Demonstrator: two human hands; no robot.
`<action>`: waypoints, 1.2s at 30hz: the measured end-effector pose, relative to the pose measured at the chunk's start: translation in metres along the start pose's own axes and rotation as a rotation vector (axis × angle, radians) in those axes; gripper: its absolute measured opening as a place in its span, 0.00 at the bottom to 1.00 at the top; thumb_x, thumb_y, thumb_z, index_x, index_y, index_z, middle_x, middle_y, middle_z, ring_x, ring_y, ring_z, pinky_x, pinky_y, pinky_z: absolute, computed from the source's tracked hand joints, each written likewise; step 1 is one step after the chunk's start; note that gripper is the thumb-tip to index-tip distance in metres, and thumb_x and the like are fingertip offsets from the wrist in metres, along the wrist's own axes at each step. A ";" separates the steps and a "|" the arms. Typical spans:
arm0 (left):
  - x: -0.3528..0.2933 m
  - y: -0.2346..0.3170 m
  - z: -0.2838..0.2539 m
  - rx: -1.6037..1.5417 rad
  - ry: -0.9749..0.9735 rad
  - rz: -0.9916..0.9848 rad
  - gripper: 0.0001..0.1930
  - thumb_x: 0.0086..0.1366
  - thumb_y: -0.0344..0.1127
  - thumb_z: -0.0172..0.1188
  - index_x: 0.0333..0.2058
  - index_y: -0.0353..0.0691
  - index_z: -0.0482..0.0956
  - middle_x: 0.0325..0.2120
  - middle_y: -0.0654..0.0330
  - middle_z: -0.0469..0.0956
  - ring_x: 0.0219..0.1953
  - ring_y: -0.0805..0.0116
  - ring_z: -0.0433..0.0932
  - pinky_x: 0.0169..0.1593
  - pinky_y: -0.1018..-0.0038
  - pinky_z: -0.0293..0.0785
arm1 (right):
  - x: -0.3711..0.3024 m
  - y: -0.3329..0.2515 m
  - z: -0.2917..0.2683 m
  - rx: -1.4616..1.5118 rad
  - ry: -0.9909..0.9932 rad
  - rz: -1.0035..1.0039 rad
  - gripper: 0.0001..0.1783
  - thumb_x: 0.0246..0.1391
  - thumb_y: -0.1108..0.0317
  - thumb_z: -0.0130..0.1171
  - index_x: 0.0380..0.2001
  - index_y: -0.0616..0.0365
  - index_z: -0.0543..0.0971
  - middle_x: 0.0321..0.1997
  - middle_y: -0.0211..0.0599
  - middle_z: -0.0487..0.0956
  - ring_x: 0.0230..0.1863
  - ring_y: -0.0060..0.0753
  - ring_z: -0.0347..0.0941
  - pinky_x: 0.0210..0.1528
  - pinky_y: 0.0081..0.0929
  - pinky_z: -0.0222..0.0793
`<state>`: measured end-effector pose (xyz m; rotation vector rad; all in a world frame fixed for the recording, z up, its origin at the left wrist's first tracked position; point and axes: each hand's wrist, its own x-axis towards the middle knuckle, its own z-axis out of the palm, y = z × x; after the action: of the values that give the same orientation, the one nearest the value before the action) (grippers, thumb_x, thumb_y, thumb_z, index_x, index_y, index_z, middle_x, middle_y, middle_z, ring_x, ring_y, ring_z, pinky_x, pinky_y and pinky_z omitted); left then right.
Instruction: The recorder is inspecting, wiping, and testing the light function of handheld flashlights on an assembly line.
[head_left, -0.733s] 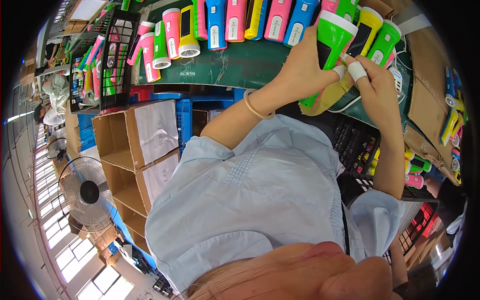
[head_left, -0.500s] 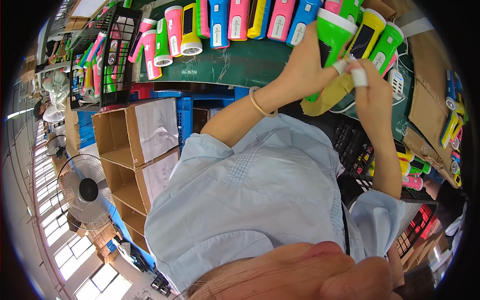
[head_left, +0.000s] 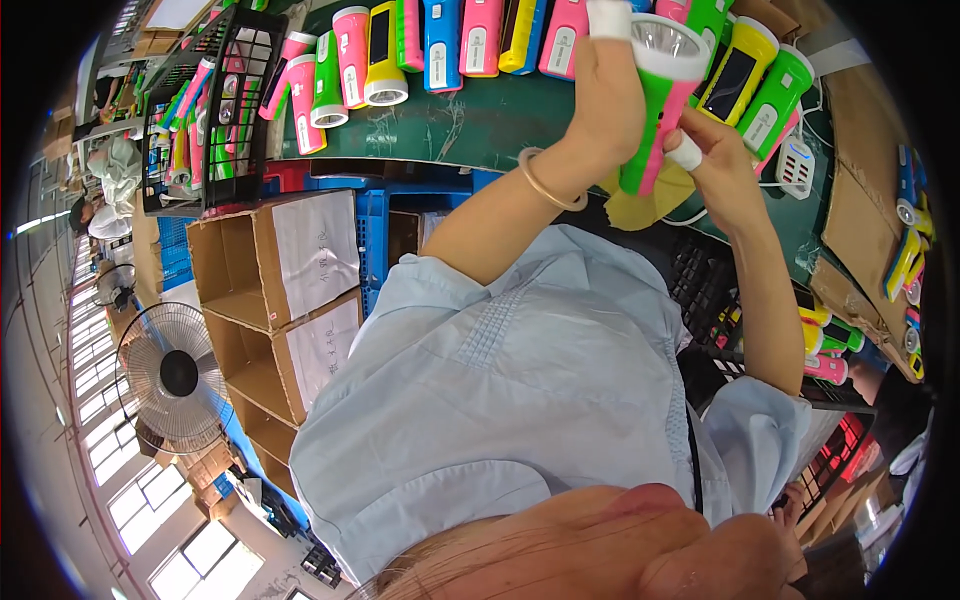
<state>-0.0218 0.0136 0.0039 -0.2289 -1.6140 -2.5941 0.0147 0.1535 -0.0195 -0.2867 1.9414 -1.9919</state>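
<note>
Flashlight [head_left: 660,95]: green and pink, white-rimmed lens end up, raised at the near edge of the desk [head_left: 520,125].
Left hand [head_left: 608,110]: fingers grasping the flashlight from its left side.
Right hand [head_left: 728,170]: fingers bent beside the pink side; contact cannot be determined.

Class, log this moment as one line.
left hand: holding green-and-pink plastic flashlight; right hand: beside it; yellow cloth: partly behind flashlight
</note>
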 end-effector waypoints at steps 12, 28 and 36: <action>0.020 0.017 0.000 -0.472 -0.023 -0.393 0.32 0.62 0.61 0.28 0.29 0.37 0.71 0.17 0.57 0.72 0.19 0.67 0.71 0.24 0.74 0.69 | -0.001 -0.017 0.012 0.015 0.115 0.177 0.24 0.53 0.53 0.53 0.41 0.65 0.71 0.31 0.29 0.73 0.32 0.19 0.67 0.36 0.21 0.64; 0.008 -0.008 0.009 -0.406 0.083 -0.323 0.35 0.61 0.61 0.22 0.25 0.35 0.71 0.13 0.55 0.70 0.13 0.66 0.69 0.16 0.73 0.66 | 0.004 -0.003 0.013 -0.174 0.114 -0.045 0.28 0.58 0.50 0.44 0.46 0.68 0.68 0.40 0.35 0.72 0.43 0.20 0.64 0.49 0.19 0.58; 0.075 0.006 -0.041 -0.008 -0.224 -0.110 0.18 0.60 0.44 0.50 0.40 0.34 0.71 0.31 0.54 0.75 0.32 0.67 0.74 0.37 0.73 0.71 | -0.040 -0.017 -0.079 0.497 0.682 -0.054 0.22 0.56 0.51 0.46 0.45 0.58 0.68 0.37 0.34 0.74 0.34 0.26 0.72 0.34 0.21 0.69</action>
<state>-0.0985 -0.0249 0.0043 -0.4596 -1.7313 -2.7419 0.0202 0.2424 -0.0022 0.5357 1.6670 -2.7611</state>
